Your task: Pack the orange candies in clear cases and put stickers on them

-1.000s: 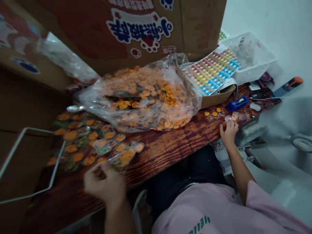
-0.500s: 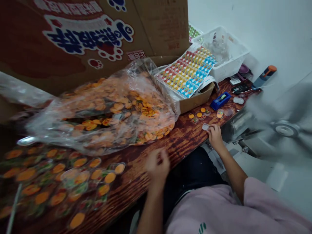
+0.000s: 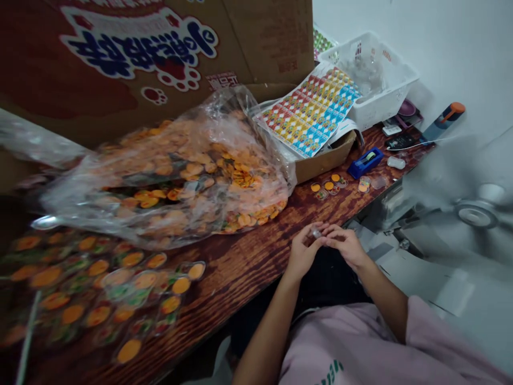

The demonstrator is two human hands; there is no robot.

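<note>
Both of my hands meet over the table's front edge, around a small clear plastic piece (image 3: 316,233). My left hand (image 3: 302,251) closes on it from the left, thumb and fingers curled. My right hand (image 3: 348,247) pinches at it from the right, fingertips touching those of the left. Fingers cover most of the piece, so its full shape is hidden. Beyond the hands, several small clear cases with orange discs (image 3: 329,186) lie on the dark wood-grain table (image 3: 240,256). A large clear bag (image 3: 192,182) full of orange-faced pieces rests to the left.
Many clear cases with orange discs (image 3: 98,315) spread over the left of the table. A big cardboard box (image 3: 256,43) stands behind. Sticker sheets (image 3: 310,115), a white basket (image 3: 385,101), a blue tape dispenser (image 3: 365,162) and a bottle (image 3: 443,123) sit rightward; a fan (image 3: 476,214) spins beside the table.
My left hand has moved right and forward, and my right hand has drawn back toward me with the clear plastic piece. The hands now meet around it.
</note>
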